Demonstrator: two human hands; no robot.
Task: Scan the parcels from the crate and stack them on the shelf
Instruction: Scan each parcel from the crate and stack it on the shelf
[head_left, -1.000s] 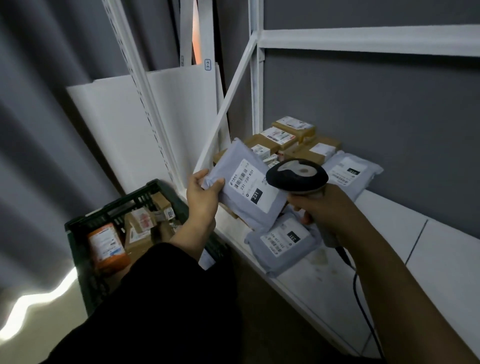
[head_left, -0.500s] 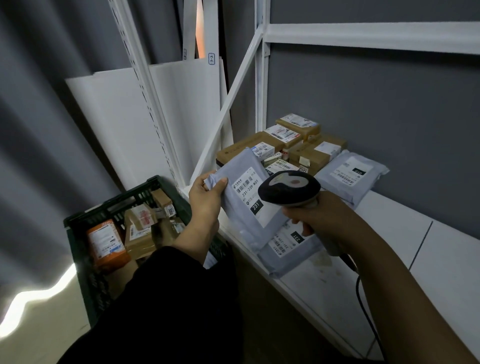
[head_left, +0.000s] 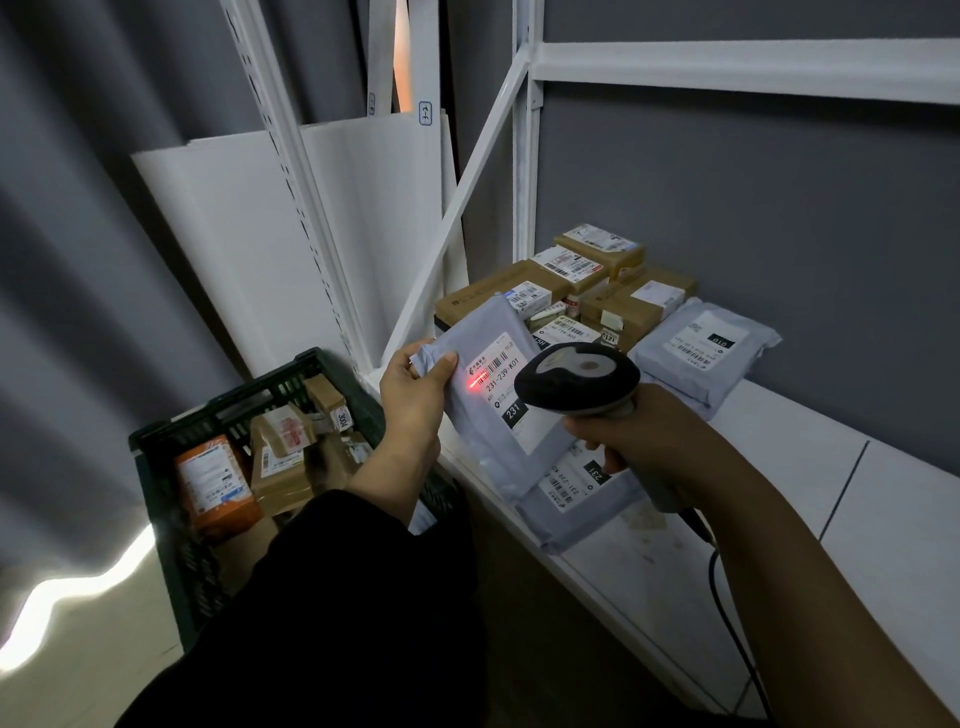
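Over the front edge of the white shelf (head_left: 779, 467), your left hand (head_left: 415, 389) grips a grey poly mailer (head_left: 498, 415) by its upper-left corner, thumb on the face, label turned toward you. Your right hand (head_left: 644, 441) is wrapped round the handle of a corded barcode scanner (head_left: 576, 379), its head just beside the label. A red scan line (head_left: 475, 383) falls on the barcode's left end. Trigger finger hidden, so press not confirmed. Hands apart, mailer between them. A second grey mailer (head_left: 571, 499) lies flat on the shelf beneath the held one. A third mailer (head_left: 701, 353) sits farther back beside stacked cardboard boxes (head_left: 493, 291). Low at left, the dark green crate (head_left: 171, 431) holds an orange parcel (head_left: 213, 483) and brown ones.
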